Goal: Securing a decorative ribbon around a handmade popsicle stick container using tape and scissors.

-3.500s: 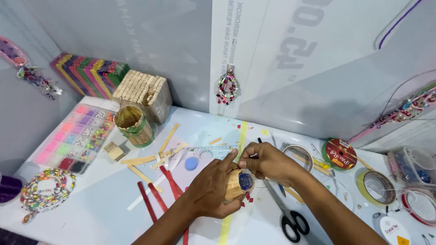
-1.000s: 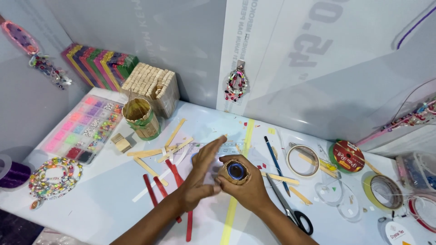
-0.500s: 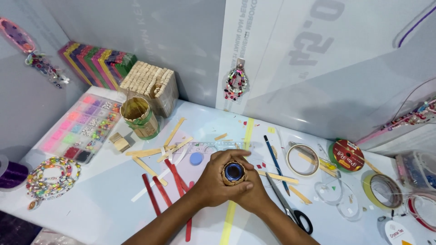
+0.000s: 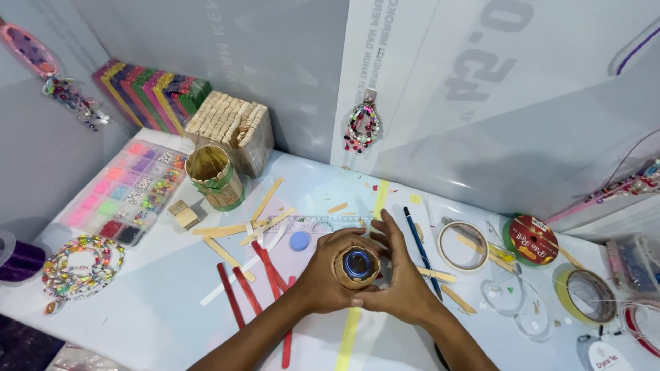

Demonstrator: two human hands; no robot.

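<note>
While both my left hand (image 4: 328, 280) and right hand (image 4: 402, 285) wrap the little stick-clad cup (image 4: 357, 266) by its sides, it seems light and easily crushed.

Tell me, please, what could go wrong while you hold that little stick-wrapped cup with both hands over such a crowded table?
The wooden cup is pressed between the left hand and right hand; squeezing hard might shift its wrapped sticks. The loose red sticks lie right under the left forearm and could get swept aside. The blue pencil beside the right hand could roll if nudged.
</note>
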